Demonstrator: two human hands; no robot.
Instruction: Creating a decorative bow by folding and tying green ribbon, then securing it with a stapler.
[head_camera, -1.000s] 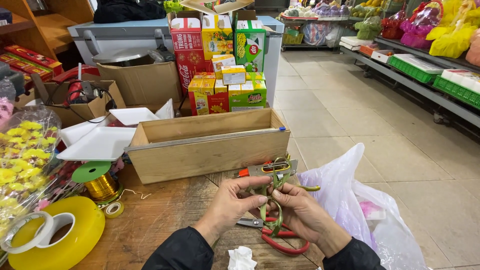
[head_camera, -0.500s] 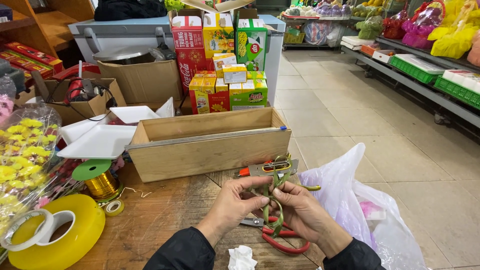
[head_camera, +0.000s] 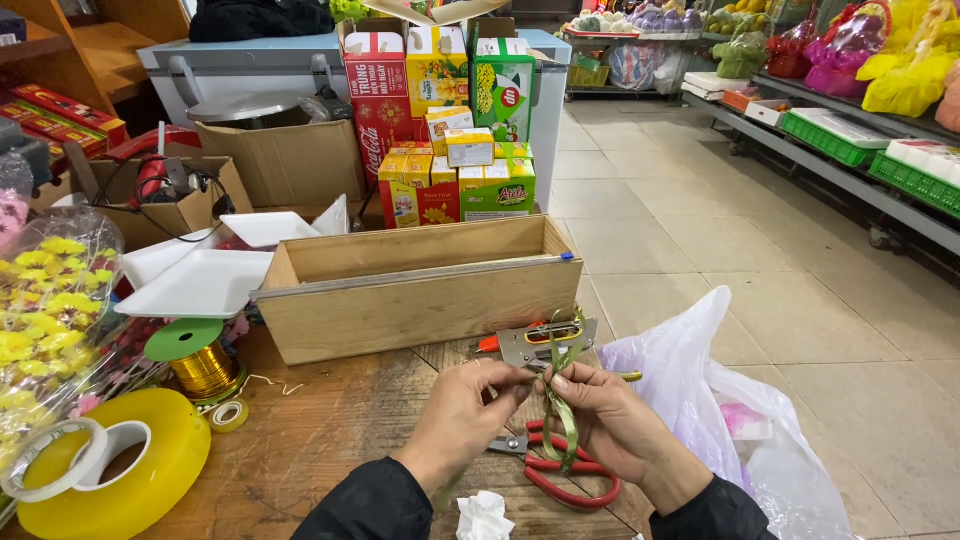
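Behind wooden box (head_camera: 420, 295), red, yellow, green cartons (head_camera: 440, 120).

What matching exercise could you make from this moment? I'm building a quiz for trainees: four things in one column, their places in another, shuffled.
Things:
1. green ribbon
2. red-handled scissors
3. gold wire spool
4. crumpled white tissue

Places:
A. on the table, under the hands
B. at the table's near edge, between the sleeves
C. pinched between left hand and right hand
D. left of the wooden box, beside the white trays

Pairs: 1-C, 2-A, 3-D, 4-B
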